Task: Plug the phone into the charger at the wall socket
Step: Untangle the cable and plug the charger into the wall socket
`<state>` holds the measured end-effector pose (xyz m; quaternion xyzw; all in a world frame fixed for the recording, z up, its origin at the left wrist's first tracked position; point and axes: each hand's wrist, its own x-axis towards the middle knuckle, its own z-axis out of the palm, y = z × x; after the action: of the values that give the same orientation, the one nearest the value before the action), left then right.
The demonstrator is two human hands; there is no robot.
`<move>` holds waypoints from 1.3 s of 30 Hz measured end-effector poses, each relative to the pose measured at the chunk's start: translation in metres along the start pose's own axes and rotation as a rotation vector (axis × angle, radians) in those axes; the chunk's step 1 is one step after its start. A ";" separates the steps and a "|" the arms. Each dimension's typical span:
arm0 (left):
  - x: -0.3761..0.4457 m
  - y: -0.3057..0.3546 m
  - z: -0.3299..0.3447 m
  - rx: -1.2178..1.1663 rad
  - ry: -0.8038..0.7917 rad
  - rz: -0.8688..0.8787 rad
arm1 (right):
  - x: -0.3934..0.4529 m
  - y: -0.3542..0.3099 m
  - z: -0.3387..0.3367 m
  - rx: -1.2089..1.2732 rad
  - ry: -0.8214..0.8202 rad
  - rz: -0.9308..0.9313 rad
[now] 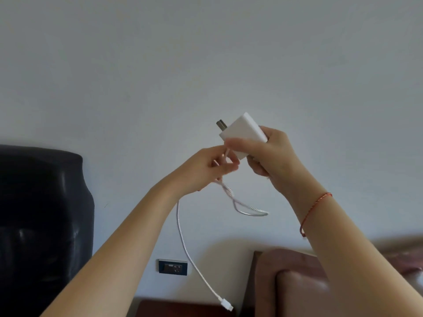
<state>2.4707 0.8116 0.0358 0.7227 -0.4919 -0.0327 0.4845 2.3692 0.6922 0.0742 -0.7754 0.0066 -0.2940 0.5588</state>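
Observation:
My right hand (270,156) grips a white charger block (243,131) held up in front of the wall, its metal prongs (221,124) pointing left. My left hand (206,168) pinches the white braided cable (183,236) right at the block's lower edge. The cable loops below my hands and hangs down, and its free connector (226,304) dangles near the bottom of the view. A dark wall socket (173,267) sits low on the white wall, below my left forearm. No phone is in view.
A black leather chair back (43,213) stands at the left against the wall. A brown leather sofa arm (295,282) fills the lower right. A dark reddish surface (183,308) lies below the socket.

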 end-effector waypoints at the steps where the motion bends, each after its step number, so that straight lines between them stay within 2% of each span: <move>1: -0.002 -0.005 0.001 0.001 -0.014 -0.003 | 0.002 -0.002 0.000 -0.026 0.054 -0.021; 5: -0.020 -0.042 0.003 0.114 -0.111 -0.068 | 0.008 -0.011 -0.010 0.002 0.259 -0.094; 9: -0.038 -0.087 0.002 0.187 -0.175 -0.267 | 0.012 -0.021 -0.025 0.070 0.355 -0.133; 12: -0.047 -0.115 -0.003 0.235 -0.119 -0.414 | 0.012 -0.026 -0.031 0.109 0.374 -0.153; 15: -0.051 -0.133 -0.004 0.279 -0.032 -0.472 | 0.011 -0.033 -0.037 0.162 0.427 -0.174; 18: -0.048 -0.139 -0.003 0.228 0.083 -0.481 | 0.011 -0.038 -0.040 0.188 0.421 -0.176; 22: -0.033 -0.130 0.003 0.213 0.155 -0.443 | 0.013 -0.036 -0.031 0.202 0.368 -0.144; 25: -0.019 -0.115 0.006 0.202 0.301 -0.382 | 0.014 -0.035 -0.025 0.236 0.326 -0.119; 29: -0.007 -0.090 0.000 -0.002 0.466 -0.291 | 0.014 -0.035 -0.025 0.223 0.308 -0.097; 32: -0.002 -0.068 -0.007 -0.309 0.527 -0.284 | 0.013 -0.034 -0.027 0.212 0.303 -0.079; 35: 0.003 -0.051 -0.015 -0.705 0.441 -0.350 | 0.012 -0.034 -0.031 0.204 0.277 -0.057; 39: -0.003 -0.052 -0.032 -1.112 0.276 -0.289 | 0.008 -0.032 -0.036 0.213 0.233 -0.038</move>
<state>2.5215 0.8377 0.0139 0.4176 -0.2298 -0.2569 0.8407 2.3487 0.6705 0.1127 -0.6724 0.0254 -0.3916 0.6276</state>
